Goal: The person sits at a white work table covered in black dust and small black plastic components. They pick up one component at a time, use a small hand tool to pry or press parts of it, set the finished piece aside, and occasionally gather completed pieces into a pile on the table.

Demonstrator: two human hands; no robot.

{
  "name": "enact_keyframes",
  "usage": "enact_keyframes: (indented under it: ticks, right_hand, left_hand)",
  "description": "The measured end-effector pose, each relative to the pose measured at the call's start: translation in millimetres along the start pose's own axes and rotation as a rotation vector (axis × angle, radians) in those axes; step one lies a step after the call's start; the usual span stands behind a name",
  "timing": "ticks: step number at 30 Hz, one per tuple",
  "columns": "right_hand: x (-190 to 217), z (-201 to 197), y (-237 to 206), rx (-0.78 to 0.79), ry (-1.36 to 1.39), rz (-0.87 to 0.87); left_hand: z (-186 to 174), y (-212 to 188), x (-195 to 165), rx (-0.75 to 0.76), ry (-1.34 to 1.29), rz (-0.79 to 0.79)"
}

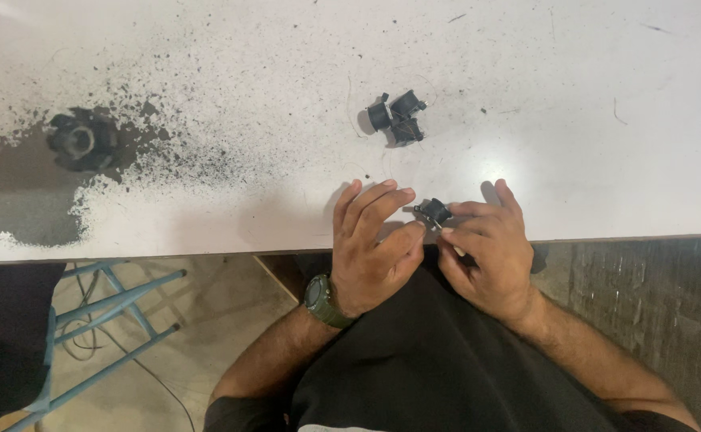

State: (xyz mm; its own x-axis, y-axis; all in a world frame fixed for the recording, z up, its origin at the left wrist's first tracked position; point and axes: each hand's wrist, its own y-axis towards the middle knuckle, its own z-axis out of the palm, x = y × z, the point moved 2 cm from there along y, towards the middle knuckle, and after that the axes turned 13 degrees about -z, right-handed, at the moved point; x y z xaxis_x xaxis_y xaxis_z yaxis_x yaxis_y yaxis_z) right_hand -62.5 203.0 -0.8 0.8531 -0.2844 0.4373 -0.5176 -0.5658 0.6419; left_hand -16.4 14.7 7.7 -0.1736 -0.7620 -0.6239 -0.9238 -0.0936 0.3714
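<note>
Black plastic, by the look of it — the small part (433,211) I have pinched at the near edge of the white table (206,64) is a stubby round piece, dull and dark, with something thin sticking out of its lower side that I cannot make out clearly. My right hand (488,254) holds it, thumb and forefinger closed around its right side, the other fingers curled beneath. My left hand (373,244) sits just beside it with the fingers loosely spread and flat, the tip of the thumb touching or nearly touching the part from the left; that hand grips nothing. I judge the piece light and stiff, hard enough not to give under a firm pinch, and small enough that it could roll or flick away if I squeeze on its rounded wall alone — better to take it across the flat ends or by any rim it has. The smooth surface may be a little slippery. Further up the table lies a little cluster of similar black parts (397,118), well apart from my hands. Far to the left a larger dark round piece (81,140) rests in a patch where the white coating has worn and speckled away. A green watch (322,302) is on my left wrist.
</note>
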Motion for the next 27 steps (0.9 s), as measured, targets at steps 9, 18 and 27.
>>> enact_keyframes:
  ticks: [9,18,27]
  right_hand:
    - [1.0,-0.6,3.9,0.037,-0.004,-0.020]
    - [-1.5,0.9,-3.7,0.044,0.005,-0.016]
    - [-1.9,5.3,-13.2,0.010,0.067,-0.207]
  left_hand:
    - [-1.1,2.8,-5.9,-0.005,0.064,0.128]
    - [7.0,5.3,-2.7,0.059,0.085,-0.048]
    - [2.6,8.7,-7.3,0.042,0.065,-0.057]
